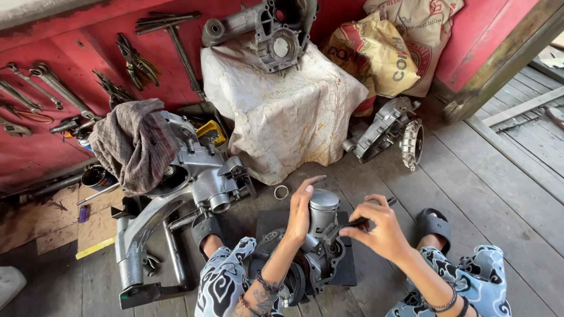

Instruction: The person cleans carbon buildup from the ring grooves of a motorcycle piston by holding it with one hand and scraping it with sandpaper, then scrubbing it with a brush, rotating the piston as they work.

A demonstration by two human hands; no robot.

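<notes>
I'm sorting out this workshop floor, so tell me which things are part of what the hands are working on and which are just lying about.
In hand:
- left hand on the piston
- right hand holding a dark tool
- engine case under them

Lying about:
- rag
- wrenches
- metal ring
- sacks

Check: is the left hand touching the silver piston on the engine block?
Touching. The head view shows the left hand pressed flat against the side of the silver piston, fingers lying along its left edge with no gap visible between them.

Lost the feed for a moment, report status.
Left hand resting on piston. Right hand gripping dark tool beside it. Metal ring loose on floor nearby.
</notes>
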